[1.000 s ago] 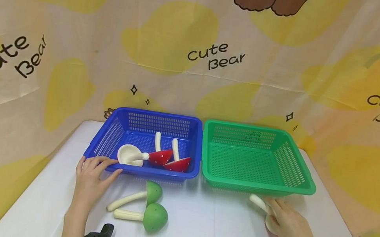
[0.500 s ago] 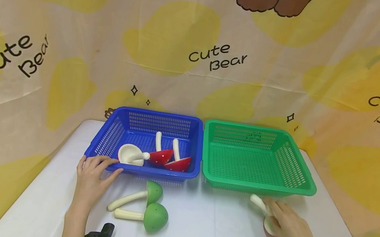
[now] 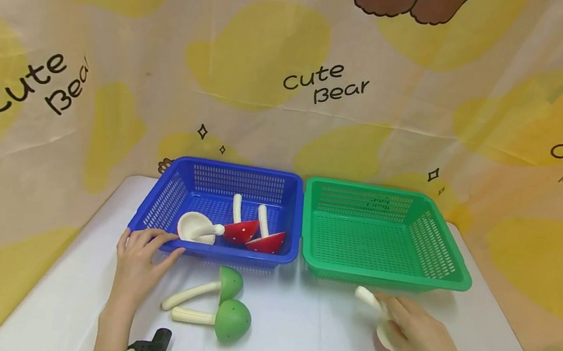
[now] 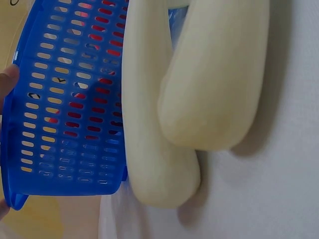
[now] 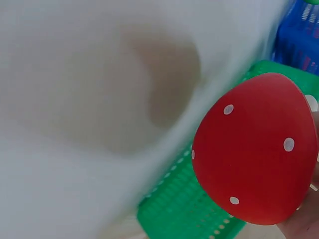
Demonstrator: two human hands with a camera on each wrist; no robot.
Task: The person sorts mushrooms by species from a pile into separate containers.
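My left hand (image 3: pixel 139 266) rests on the front left rim of a blue basket (image 3: pixel 230 253), its fingers spread along the edge. In the left wrist view, parts of its fingers touch the rim of the basket. With my right hand (image 3: pixel 412 332) I hold a red toy mushroom (image 5: pixel 254 149) with white dots, above the table in front of the green basket. Its white stem (image 3: pixel 368 296) points to the back left, and the hand hides part of the cap. Two green-capped toy mushrooms (image 3: pixel 233 322) lie on the table beside my left hand.
Inside the blue basket lie red-capped mushrooms (image 3: pixel 240 231) with white stems, one showing its white underside (image 3: pixel 196 228). A green basket (image 3: pixel 379 280) stands against its right side. Behind both hangs a printed cloth (image 3: pixel 255 49). A black wrist device (image 3: pixel 153 344) sits on my left wrist.
My right hand has moved slightly left with the red mushroom, whose stem tilts the same way. The left hand stays on the blue rim. The head view has shifted a little.
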